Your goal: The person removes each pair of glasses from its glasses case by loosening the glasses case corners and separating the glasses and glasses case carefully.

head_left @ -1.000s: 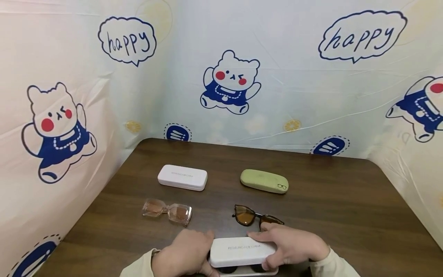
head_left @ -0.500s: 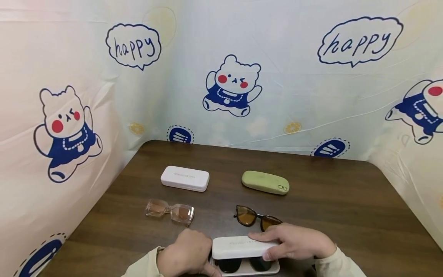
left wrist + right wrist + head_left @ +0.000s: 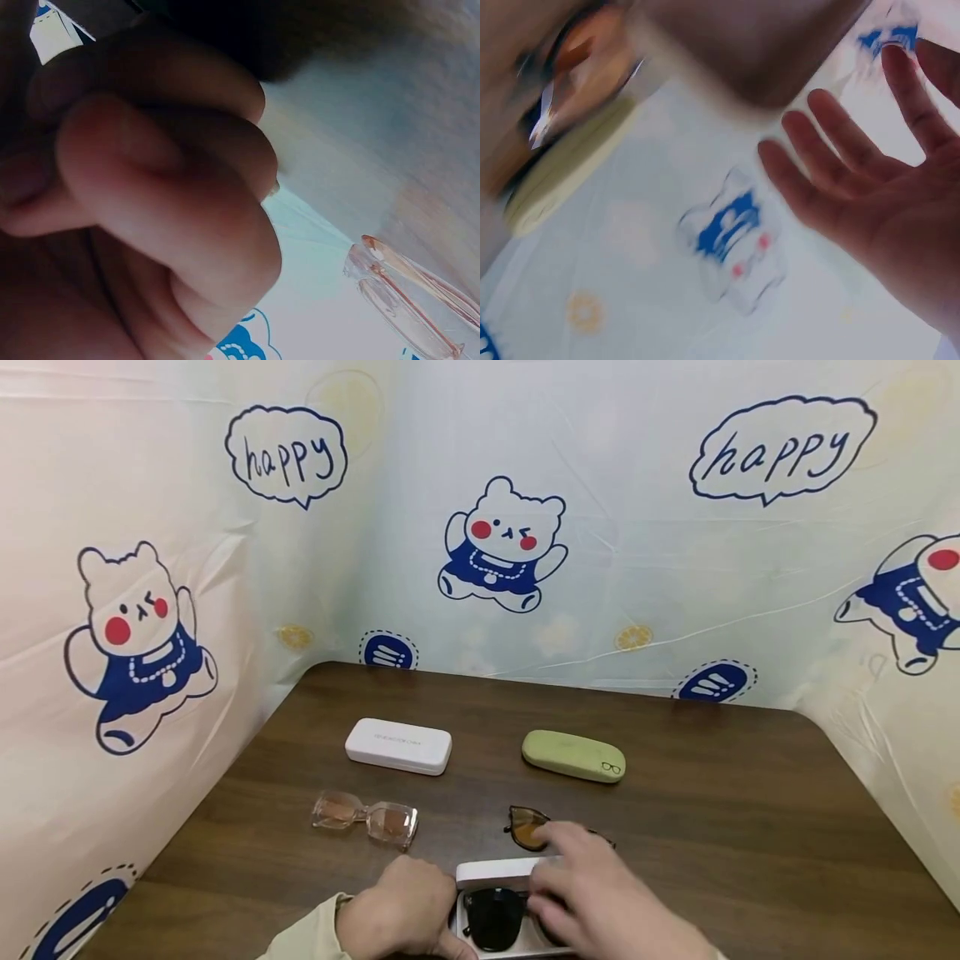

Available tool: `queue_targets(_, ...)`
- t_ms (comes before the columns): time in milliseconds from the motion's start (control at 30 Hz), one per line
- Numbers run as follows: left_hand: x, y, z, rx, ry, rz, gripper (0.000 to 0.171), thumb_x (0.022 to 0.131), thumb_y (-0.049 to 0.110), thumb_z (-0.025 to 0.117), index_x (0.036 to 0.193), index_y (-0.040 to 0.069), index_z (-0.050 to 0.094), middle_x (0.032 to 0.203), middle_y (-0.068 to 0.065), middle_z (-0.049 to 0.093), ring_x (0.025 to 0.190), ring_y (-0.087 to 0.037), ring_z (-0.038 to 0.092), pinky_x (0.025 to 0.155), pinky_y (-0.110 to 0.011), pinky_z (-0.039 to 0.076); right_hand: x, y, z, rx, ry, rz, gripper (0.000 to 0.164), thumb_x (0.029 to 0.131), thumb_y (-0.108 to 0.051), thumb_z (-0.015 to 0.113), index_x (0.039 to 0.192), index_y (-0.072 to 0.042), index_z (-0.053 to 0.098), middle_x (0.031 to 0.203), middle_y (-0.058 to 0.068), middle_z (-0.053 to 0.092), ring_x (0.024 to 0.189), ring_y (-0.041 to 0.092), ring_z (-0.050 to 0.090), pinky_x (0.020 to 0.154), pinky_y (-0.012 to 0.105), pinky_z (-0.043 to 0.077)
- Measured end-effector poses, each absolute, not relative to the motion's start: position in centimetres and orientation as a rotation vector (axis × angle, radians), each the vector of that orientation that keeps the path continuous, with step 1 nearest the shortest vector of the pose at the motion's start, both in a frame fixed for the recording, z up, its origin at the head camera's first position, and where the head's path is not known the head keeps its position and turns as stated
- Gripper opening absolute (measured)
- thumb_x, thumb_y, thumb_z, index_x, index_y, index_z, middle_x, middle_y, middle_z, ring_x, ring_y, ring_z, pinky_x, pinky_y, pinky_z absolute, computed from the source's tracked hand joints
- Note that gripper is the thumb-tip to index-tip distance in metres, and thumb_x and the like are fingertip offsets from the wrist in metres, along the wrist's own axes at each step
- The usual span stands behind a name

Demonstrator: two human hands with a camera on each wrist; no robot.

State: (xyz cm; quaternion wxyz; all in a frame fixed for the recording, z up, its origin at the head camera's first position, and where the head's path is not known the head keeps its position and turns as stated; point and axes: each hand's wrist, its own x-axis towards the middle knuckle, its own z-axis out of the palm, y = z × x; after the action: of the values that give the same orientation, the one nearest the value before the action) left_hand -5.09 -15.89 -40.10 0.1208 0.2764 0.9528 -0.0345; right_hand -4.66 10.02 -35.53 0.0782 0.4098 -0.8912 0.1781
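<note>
In the head view, a white glasses case stands open at the front of the table, its lid tipped back. Dark sunglasses lie inside. My left hand grips the left end of this case, thumb along its front corner; the left wrist view shows the fingers curled. Over the case's right half is my right hand, hiding the right lens and part of the lid. Its fingers are spread and hold nothing in the right wrist view. Just behind lie brown-tinted sunglasses, partly covered by that hand.
Clear-framed pink-tinted sunglasses lie to the left on the dark wooden table. Farther back are a second white glasses case, shut, and a green glasses case. Printed cloth hangs around the table.
The white case's lid has swung from partly raised to tipped back, exposing the dark sunglasses. My right hand has let go of the lid and moved over the case. The left hand stays at its end.
</note>
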Motion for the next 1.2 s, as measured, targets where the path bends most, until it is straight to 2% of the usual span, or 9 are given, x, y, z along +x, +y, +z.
queue_targets(100, -5.2, -15.9, -40.0, 0.827, 2.763, -0.046, 0.075, 0.059, 0.086, 0.069, 0.069, 0.012, 0.064, 0.063, 0.0, 0.058, 0.058, -0.018, 0.057, 0.053, -0.039, 0.048, -3.9, 8.4, -36.9, 1.214, -2.717, 0.284, 0.011, 0.087, -0.032, 0.077, 0.094, -0.027, 0.07, 0.146, 0.016, 0.047, 0.134, 0.037, 0.044, 0.096, 0.061, 0.041)
queue_targets(200, -5.3, -15.8, -39.8, 0.858, 2.746, -0.017, 0.072, 0.06, 0.084, 0.071, 0.069, 0.013, 0.064, 0.061, 0.001, 0.057, 0.057, -0.017, 0.056, 0.052, -0.039, 0.048, -3.5, 7.5, -38.5, 1.102, -2.8, 0.07, 0.019, 0.083, -0.037, 0.08, 0.096, -0.026, 0.072, 0.15, 0.023, 0.042, 0.137, 0.043, 0.039, 0.097, 0.067, 0.037)
queue_targets(300, -5.4, -15.7, -39.7, 0.873, 2.747, -0.025, 0.07, 0.06, 0.083, 0.073, 0.066, 0.014, 0.063, 0.06, 0.001, 0.056, 0.056, -0.018, 0.056, 0.051, -0.04, 0.048, -3.4, 7.3, -39.5, 1.056, -2.79, -0.017, 0.02, 0.08, -0.038, 0.082, 0.091, -0.025, 0.072, 0.147, 0.023, 0.046, 0.135, 0.042, 0.041, 0.096, 0.067, 0.037)
queue_targets(533, -5.3, -15.8, -39.6, 0.855, 2.758, -0.027, 0.068, 0.06, 0.082, 0.074, 0.064, 0.015, 0.06, 0.06, 0.001, 0.056, 0.056, -0.019, 0.057, 0.051, -0.04, 0.048, -3.4, 7.2, -40.0, 1.053, -2.682, -0.044, 0.012, 0.076, -0.025, 0.08, 0.082, -0.022, 0.07, 0.138, 0.02, 0.051, 0.131, 0.041, 0.045, 0.095, 0.067, 0.038)
queue_targets(667, -5.3, -16.0, -39.6, 0.837, 2.743, -0.009, 0.069, 0.061, 0.081, 0.074, 0.065, 0.014, 0.062, 0.061, 0.001, 0.057, 0.056, -0.019, 0.057, 0.052, -0.04, 0.048, -3.7, 7.2, -39.8, 1.107, -2.662, 0.034, 0.015, 0.072, -0.021, 0.08, 0.077, -0.021, 0.066, 0.134, 0.019, 0.053, 0.128, 0.04, 0.046, 0.093, 0.066, 0.039)
queue_targets(800, -5.3, -16.1, -39.8, 0.832, 2.741, -0.008, 0.07, 0.062, 0.082, 0.073, 0.066, 0.013, 0.063, 0.06, 0.0, 0.056, 0.055, -0.019, 0.056, 0.051, -0.039, 0.048, -4.3, 8.0, -38.8, 1.303, -2.627, 0.174, 0.019, 0.073, -0.022, 0.08, 0.08, -0.022, 0.062, 0.133, 0.016, 0.055, 0.123, 0.034, 0.051, 0.09, 0.058, 0.045)
queue_targets(1000, -5.3, -16.1, -39.8, 0.839, 2.751, 0.0, 0.072, 0.061, 0.084, 0.072, 0.065, 0.013, 0.063, 0.059, -0.001, 0.057, 0.054, -0.019, 0.056, 0.048, -0.04, 0.047, -5.0, 10.6, -35.2, 1.506, -2.831, 0.624, 0.014, 0.091, -0.02, 0.073, 0.09, -0.029, 0.062, 0.138, 0.004, 0.055, 0.121, 0.023, 0.054, 0.094, 0.044, 0.047)
queue_targets(1100, -5.3, -16.2, -39.7, 0.864, 2.752, -0.015, 0.076, 0.061, 0.086, 0.07, 0.065, 0.01, 0.064, 0.059, -0.002, 0.057, 0.053, -0.02, 0.056, 0.046, -0.041, 0.047, -5.2, 12.1, -33.6, 1.485, -2.876, 0.88, 0.021, 0.09, -0.012, 0.072, 0.09, -0.03, 0.06, 0.132, -0.003, 0.057, 0.11, 0.013, 0.057, 0.087, 0.033, 0.05)
queue_targets(1200, -5.3, -16.2, -39.6, 0.87, 2.745, -0.008, 0.076, 0.061, 0.085, 0.07, 0.065, 0.01, 0.064, 0.059, -0.003, 0.057, 0.053, -0.021, 0.057, 0.047, -0.041, 0.047, -5.5, 13.7, -32.5, 1.474, -2.751, 1.049, 0.029, 0.086, -0.003, 0.072, 0.092, -0.027, 0.057, 0.11, -0.011, 0.059, 0.092, 0.005, 0.056, 0.073, 0.024, 0.048)
